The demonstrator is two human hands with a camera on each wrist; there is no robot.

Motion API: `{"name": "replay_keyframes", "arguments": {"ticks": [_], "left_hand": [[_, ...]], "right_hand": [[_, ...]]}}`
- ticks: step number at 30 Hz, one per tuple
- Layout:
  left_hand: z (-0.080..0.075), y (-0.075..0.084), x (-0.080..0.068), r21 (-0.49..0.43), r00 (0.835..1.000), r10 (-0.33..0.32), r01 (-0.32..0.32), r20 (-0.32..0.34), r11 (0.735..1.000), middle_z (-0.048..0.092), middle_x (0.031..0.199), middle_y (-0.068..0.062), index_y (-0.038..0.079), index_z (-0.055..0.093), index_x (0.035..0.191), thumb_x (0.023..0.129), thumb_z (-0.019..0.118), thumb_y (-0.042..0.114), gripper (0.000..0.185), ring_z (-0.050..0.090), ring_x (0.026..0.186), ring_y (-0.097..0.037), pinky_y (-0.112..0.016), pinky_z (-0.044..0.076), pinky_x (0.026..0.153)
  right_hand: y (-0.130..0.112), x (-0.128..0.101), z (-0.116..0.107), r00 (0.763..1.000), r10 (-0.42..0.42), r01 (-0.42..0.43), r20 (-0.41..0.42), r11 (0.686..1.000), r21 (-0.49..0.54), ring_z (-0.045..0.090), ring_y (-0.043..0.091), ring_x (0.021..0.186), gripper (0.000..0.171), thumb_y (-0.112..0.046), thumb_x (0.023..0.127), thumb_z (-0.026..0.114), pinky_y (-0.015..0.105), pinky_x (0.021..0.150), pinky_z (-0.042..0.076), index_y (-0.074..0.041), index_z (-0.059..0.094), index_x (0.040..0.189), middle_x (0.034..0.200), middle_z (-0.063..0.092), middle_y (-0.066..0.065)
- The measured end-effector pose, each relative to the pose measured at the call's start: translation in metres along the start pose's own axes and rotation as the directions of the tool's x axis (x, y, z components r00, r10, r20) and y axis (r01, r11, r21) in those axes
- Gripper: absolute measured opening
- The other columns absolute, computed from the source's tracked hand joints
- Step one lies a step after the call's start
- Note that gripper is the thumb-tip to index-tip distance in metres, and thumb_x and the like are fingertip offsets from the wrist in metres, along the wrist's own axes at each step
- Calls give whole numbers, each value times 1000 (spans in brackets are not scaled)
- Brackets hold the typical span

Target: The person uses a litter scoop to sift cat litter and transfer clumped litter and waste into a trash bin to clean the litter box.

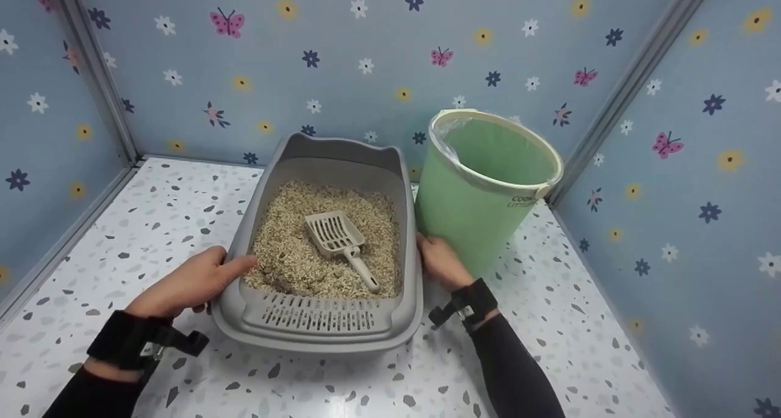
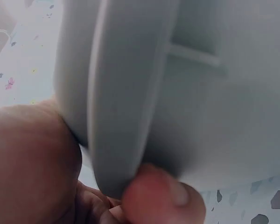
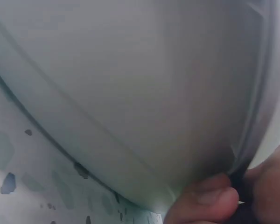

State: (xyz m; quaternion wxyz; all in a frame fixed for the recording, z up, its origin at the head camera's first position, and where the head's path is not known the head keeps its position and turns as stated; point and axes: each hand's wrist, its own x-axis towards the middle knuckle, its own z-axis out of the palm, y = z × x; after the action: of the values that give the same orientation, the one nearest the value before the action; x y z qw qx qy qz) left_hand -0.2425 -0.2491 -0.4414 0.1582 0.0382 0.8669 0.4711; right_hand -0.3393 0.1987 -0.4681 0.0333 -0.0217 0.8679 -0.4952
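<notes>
Head view: both hands' fingers grip the litter box (image 1: 317, 329) rim, scoop (image 1: 339, 238) inside, green bin (image 1: 482, 192) just beside.

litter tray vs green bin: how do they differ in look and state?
The litter tray is grey, low and wide; the green bin is tall and round. The tray holds litter and a scoop; the bin shows only a clear liner. The left hand and right hand grip the tray's sides, not the bin. Both are open-topped and stand on the speckled floor.
</notes>
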Motion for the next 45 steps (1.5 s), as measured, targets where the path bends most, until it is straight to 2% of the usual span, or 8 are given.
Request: {"name": "replay_keyframes", "arguments": {"ticks": [6, 13, 16, 22, 27, 31, 40, 45], "left_hand": [[-10, -5, 7, -9, 1000, 5, -5, 27, 1000, 57, 81, -5, -5, 47, 130, 113, 56, 61, 69, 44, 56, -12, -26, 39, 46], [-31, -11, 13, 32, 998, 22, -24, 67, 999, 48, 77, -1, 0, 51, 119, 116, 54, 56, 56, 38, 57, -11, -25, 35, 47], [-32, -11, 4, 62, 999, 5, -8, 50, 998, 49, 78, -2, 1, 50, 116, 115, 54, 59, 58, 43, 61, -13, -27, 40, 48], [-17, -9, -33, 64, 997, -80, 80, -9, 995, 63, 88, -10, -2, 49, 119, 111, 56, 67, 70, 63, 64, -22, -31, 50, 48], [-2, -8, -43, 37, 991, -110, 113, -72, 993, 63, 81, -10, -1, 51, 116, 111, 52, 71, 72, 62, 59, -22, -32, 47, 47], [-5, -11, -39, 79, 990, -87, 96, -112, 992, 63, 76, -9, 1, 53, 115, 111, 49, 72, 72, 58, 60, -22, -32, 47, 48], [-38, -37, -22, 46, 990, -37, 44, -139, 998, 62, 85, -8, -2, 57, 123, 112, 51, 69, 71, 56, 64, -19, -31, 47, 50], [-29, -32, -33, 55, 986, -68, 77, -154, 995, 62, 82, -10, -4, 54, 116, 113, 43, 71, 76, 58, 62, -22, -33, 49, 48]], "right_hand": [[-3, -2, -11, 981, 23, -46, 193, 992, 114, 43, 9, 51, 50, -46, 119, 48, 25, 47, 35, -17, 57, 78, 64, 50, -5], [-3, -1, -17, 889, 12, -184, 458, 925, 331, 38, 7, 50, 44, -29, 119, 50, 22, 45, 29, -14, 50, 77, 65, 47, -3], [-3, -2, -13, 901, 24, -193, 433, 916, 351, 42, 8, 49, 43, -29, 118, 53, 22, 45, 33, -13, 52, 78, 65, 51, -1], [-5, 2, 0, 977, 29, -98, 210, 941, 324, 45, 9, 50, 44, -40, 116, 56, 23, 44, 34, -15, 57, 80, 62, 53, -3], [-2, 4, 1, 977, 17, -90, 211, 935, 343, 44, 9, 49, 46, -37, 117, 53, 24, 45, 31, -14, 55, 78, 61, 50, -3], [-2, 1, -5, 945, 13, -132, 328, 929, 344, 45, 10, 52, 47, -35, 118, 51, 24, 47, 32, -14, 55, 76, 65, 52, -2], [-5, -6, -15, 819, -6, -211, 574, 927, 311, 54, 11, 56, 38, -31, 115, 59, 22, 48, 37, -11, 64, 84, 71, 62, 1], [-4, -6, -9, 907, 33, -198, 420, 913, 356, 58, 12, 58, 35, -32, 115, 61, 24, 52, 46, -9, 67, 89, 76, 67, 3]]}}
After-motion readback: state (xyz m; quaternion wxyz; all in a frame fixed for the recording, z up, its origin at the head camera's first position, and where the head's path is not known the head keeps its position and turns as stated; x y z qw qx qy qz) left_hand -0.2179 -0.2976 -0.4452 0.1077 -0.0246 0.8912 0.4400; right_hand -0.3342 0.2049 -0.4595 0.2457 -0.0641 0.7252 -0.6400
